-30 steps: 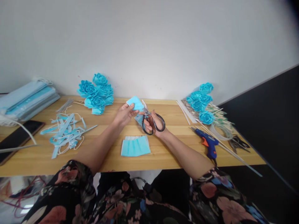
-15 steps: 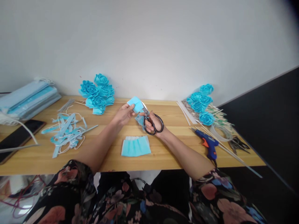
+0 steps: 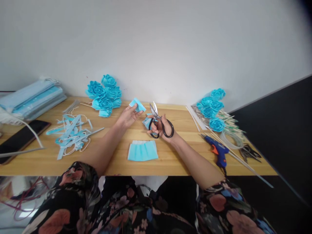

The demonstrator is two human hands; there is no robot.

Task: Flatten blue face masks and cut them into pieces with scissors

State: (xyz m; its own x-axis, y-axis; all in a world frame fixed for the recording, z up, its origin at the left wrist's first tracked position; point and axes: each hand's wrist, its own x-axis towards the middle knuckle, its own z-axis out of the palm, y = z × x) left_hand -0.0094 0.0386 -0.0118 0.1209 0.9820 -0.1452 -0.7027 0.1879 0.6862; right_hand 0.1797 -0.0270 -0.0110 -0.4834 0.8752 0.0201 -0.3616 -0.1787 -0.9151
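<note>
Pinched between the thumb and fingers of my left hand [image 3: 130, 115] is a small piece of blue mask fabric [image 3: 137, 104]. My right hand [image 3: 163, 126] grips black-handled scissors [image 3: 155, 112] by the loops, and their blades stand slightly apart, pointing up and away from the fabric. Below and behind the scissors, on the table, lie some cut blue pieces [image 3: 147, 121], partly covered by my right hand. Nearer to me, a pleated blue fabric rectangle [image 3: 142, 151] lies flat with a white layer showing at its far edge.
Blue fabric roses [image 3: 103, 96] stand at back left; more roses [image 3: 210, 105] lie at right. Strips and ear loops [image 3: 73, 133] form a heap at left, near a phone [image 3: 21, 138] and stacked masks [image 3: 31, 97]. A glue gun [image 3: 216, 150] and pliers [image 3: 249, 152] lie right.
The scissors have come away from the fabric and their blades have parted. My left hand has tilted the piece, which now shows smaller. The view has shifted slightly.
</note>
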